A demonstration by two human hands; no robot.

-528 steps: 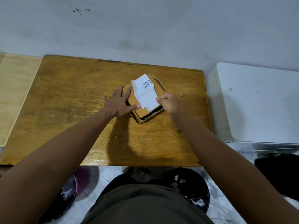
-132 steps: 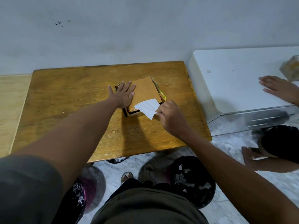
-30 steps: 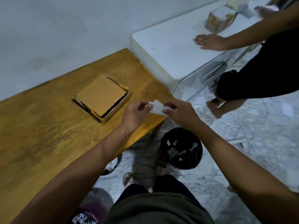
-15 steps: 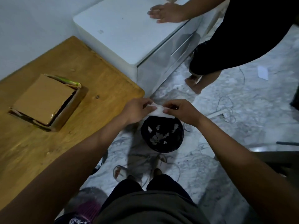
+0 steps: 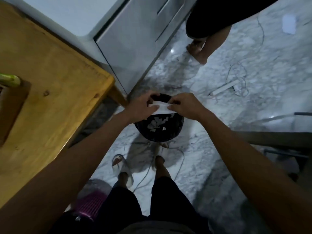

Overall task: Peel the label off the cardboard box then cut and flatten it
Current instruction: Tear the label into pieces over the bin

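Your left hand (image 5: 141,107) and right hand (image 5: 184,106) both pinch the peeled label (image 5: 162,109) over the black bin (image 5: 175,132). Its sticky side could cling to your fingers, so scraps miss the bin. The cardboard box (image 5: 10,105) waits uncut at the bench's (image 5: 55,81) far-left edge.

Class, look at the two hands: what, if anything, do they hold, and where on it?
Both hold the label above the bin: left hand at its left end, right hand at its right.
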